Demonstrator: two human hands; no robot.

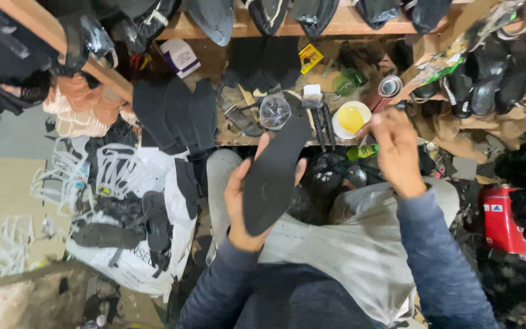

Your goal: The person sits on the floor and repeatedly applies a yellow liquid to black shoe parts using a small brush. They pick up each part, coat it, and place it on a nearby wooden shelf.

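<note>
Cluttered workbench [287, 141] lay ahead; left hand [238, 201] gripped a black sole [272, 180] flat-side up for access, while right hand [397, 149], fingers pinched, reached toward the yellow glue tub [351, 119]

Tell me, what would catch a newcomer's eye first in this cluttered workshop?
Probably the long black shoe sole held up at centre in the left hand. Just right of it, the right hand reaches toward a white tub of yellow glue on the wooden bench. At lower left, dark soles and straps lie on a white plastic bag.
</note>
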